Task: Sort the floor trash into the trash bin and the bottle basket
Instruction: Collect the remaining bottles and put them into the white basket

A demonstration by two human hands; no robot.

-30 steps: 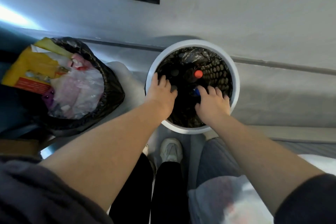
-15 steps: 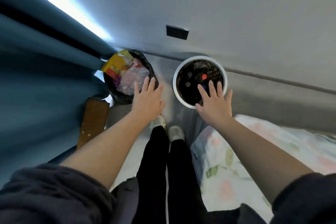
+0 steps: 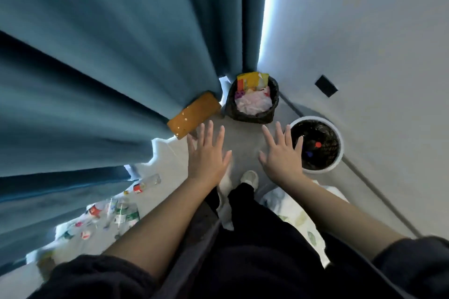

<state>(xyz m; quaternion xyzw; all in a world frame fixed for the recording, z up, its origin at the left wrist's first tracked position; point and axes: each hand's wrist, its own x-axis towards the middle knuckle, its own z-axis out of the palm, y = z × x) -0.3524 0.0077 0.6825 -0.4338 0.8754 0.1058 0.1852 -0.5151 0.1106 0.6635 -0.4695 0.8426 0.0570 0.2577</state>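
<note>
Bottles (image 3: 125, 211) lie blurred at lower left, partly cut off by the curtain (image 3: 97, 80). Trash bin (image 3: 252, 116), black-lined and heaped with wrappers, stands in the corner, with the white-rimmed bottle basket (image 3: 315, 171) near it. Left hand (image 3: 206, 158) and right hand (image 3: 283, 156) hover splayed, holding nothing, above bare floor (image 3: 243, 133).

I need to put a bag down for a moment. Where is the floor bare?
Bare grey floor lies between the trash bin, the white bottle basket and the shoe. It is crowded lower left: plastic bottles litter the floor along the blue curtain.
</note>
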